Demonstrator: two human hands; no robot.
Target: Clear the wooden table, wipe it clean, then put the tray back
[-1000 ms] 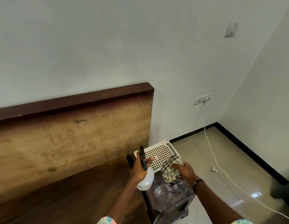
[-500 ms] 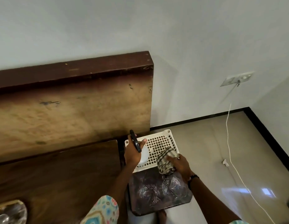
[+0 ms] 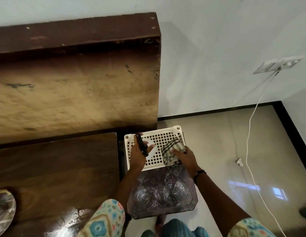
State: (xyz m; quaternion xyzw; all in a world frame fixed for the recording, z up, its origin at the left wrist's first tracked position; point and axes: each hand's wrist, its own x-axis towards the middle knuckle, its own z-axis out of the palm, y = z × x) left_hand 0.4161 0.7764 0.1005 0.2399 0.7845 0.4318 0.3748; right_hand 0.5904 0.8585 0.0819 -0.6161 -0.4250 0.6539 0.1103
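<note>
I counted two hands over one white perforated tray (image 3: 163, 140), which sat on a dark, scratched stool (image 3: 163, 192) just beside the right end of the wooden table (image 3: 54, 168). My left hand (image 3: 137, 155) was curled around two things at once: a slim black object (image 3: 142, 146), upright between thumb and fingers, and one white rounded object (image 3: 151, 148) that lay against the tray's grid. I could not tell what either was. My right hand (image 3: 184, 158) was closed on one checked cloth (image 3: 172, 153), bunched up and resting on the tray's near right corner, partly spilling over its front rim. One dark band circled the right wrist.

On the table I saw a single item, a shiny rounded dish (image 3: 3, 209) at the far left edge, cut off by the frame. Behind the table stood one tall wooden panel (image 3: 77, 93) against the wall. One white cable (image 3: 249, 125) hung from one wall socket (image 3: 277, 65) and trailed across the tiled floor.
</note>
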